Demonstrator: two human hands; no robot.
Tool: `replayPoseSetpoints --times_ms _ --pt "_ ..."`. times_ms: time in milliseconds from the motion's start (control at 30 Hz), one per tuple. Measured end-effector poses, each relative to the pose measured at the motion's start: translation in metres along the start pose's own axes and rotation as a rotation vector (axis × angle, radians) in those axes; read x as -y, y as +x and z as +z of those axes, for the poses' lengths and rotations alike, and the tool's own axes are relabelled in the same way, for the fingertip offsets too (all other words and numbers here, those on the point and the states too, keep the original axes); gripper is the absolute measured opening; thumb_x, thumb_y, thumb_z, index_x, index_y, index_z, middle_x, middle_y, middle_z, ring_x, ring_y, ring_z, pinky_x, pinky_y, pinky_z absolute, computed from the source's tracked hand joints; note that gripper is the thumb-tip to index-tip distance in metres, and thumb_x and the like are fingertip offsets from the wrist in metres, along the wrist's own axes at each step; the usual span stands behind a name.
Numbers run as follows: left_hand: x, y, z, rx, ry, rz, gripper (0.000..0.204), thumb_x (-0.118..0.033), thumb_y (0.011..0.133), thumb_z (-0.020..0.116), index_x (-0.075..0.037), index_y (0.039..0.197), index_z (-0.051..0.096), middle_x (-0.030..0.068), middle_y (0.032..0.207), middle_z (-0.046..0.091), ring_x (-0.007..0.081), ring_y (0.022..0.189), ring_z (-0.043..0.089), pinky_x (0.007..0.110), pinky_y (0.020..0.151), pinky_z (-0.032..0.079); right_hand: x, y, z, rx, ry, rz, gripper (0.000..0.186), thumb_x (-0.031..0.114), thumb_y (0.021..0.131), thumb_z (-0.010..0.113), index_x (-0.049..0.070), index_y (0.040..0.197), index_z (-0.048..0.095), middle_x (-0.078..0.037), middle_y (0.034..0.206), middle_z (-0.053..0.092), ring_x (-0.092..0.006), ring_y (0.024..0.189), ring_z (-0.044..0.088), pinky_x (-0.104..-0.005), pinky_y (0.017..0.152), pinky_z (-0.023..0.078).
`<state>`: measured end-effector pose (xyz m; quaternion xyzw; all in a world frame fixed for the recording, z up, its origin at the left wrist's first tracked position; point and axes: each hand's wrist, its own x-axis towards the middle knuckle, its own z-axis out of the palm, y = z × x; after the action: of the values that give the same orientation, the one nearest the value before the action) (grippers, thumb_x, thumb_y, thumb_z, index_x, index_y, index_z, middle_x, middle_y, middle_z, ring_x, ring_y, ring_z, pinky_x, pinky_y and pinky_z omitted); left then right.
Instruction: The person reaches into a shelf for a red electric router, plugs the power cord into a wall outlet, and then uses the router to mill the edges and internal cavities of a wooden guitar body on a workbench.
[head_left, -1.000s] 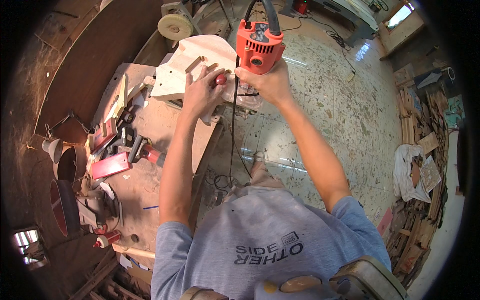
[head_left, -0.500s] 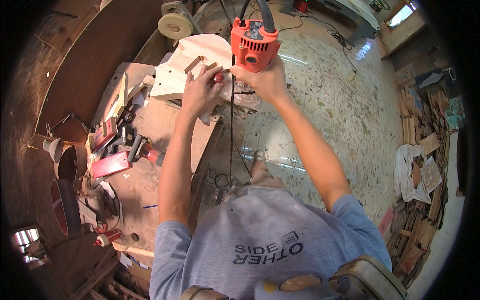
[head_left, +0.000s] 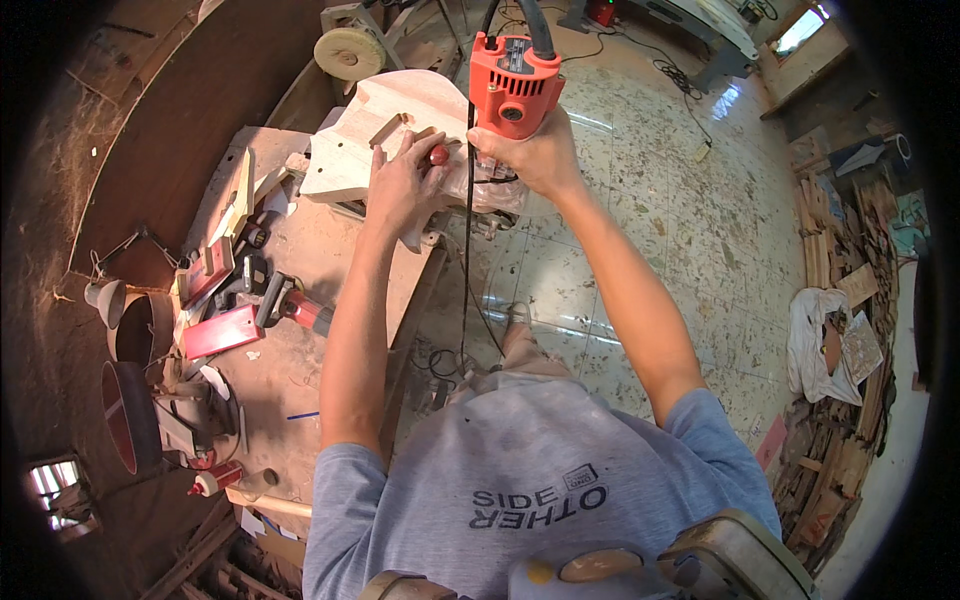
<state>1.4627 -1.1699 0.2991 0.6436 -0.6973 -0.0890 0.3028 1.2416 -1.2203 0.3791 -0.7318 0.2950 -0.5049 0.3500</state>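
Slight router shift, left hand steady

Handheld router a touch further left than a second ago, now edging back right. Left hand and pale wooden guitar body hardly moved; reads as small steering at one spot, work continuing there.

Right grip: clasped around the router's housing, at the body's right side. Left grip: laid on the body, beside a red ball knob; whether it clasps the knob, cannot tell. Body sits at the tabletop's far end.

Count: one router, one guitar body, one ball knob, at least two slots cut; on the tabletop, two red blocks, one thin blue stick.
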Motion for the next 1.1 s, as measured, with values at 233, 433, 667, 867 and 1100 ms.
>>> replayPoseSetpoints --times_ms 233,433,667,867,1100 --pt "0.002 0.0 -0.001 0.021 0.039 0.032 0.053 -0.039 0.098 0.066 -0.028 0.15 0.06 0.0175 0.146 0.064 0.0325 0.14 0.058 0.064 0.127 0.015 0.003 -0.001 -0.004 0.013 -0.023 0.062 0.034 0.023 0.08 0.091 0.003 0.097 0.07 -0.003 0.084 0.074 -0.0108 0.07 0.069 -0.0302 0.065 0.058" --pt "-0.002 0.001 -0.001 0.05 0.06 0.031 0.054 -0.044 0.098 0.067 -0.03 0.15 0.06 0.0168 0.145 0.065 0.033 0.142 0.055 0.068 0.126 0.013 0.011 -0.008 -0.005 -0.038 -0.049 -0.019 0.031 0.02 0.081 0.09 0.002 0.097 0.071 -0.003 0.081 0.075 -0.0116 0.069 0.071 -0.0296 0.066 0.059" --pt "-0.007 0.001 -0.005 0.084 0.045 0.038 0.056 -0.036 0.099 0.067 -0.028 0.153 0.057 0.0164 0.147 0.064 0.034 0.148 0.049 0.066 0.127 0.007 0.018 -0.018 0.001 -0.075 -0.063 0.043 0.029 0.017 0.082 0.089 0.0 0.099 0.071 -0.004 0.08 0.077 -0.0119 0.068 0.074 -0.0296 0.063 0.058" --pt "-0.006 0.001 -0.005 0.06 0.022 0.052 0.055 -0.042 0.099 0.065 -0.027 0.151 0.059 0.017 0.144 0.066 0.0362 0.147 0.05 0.07 0.127 0.01 0.021 -0.022 0.006 -0.108 -0.048 0.053 0.029 0.016 0.081 0.089 0.0 0.097 0.071 -0.005 0.079 0.076 -0.0116 0.068 0.074 -0.0296 0.063 0.058" --pt "-0.006 0.002 -0.002 0.046 0.035 0.042 0.056 -0.043 0.098 0.066 -0.027 0.151 0.06 0.0172 0.143 0.067 0.0358 0.146 0.051 0.069 0.127 0.01 0.011 -0.011 -0.008 -0.021 -0.053 0.012 0.031 0.02 0.082 0.089 0.0 0.097 0.071 -0.004 0.082 0.077 -0.0114 0.072 0.074 -0.0292 0.064 0.058"
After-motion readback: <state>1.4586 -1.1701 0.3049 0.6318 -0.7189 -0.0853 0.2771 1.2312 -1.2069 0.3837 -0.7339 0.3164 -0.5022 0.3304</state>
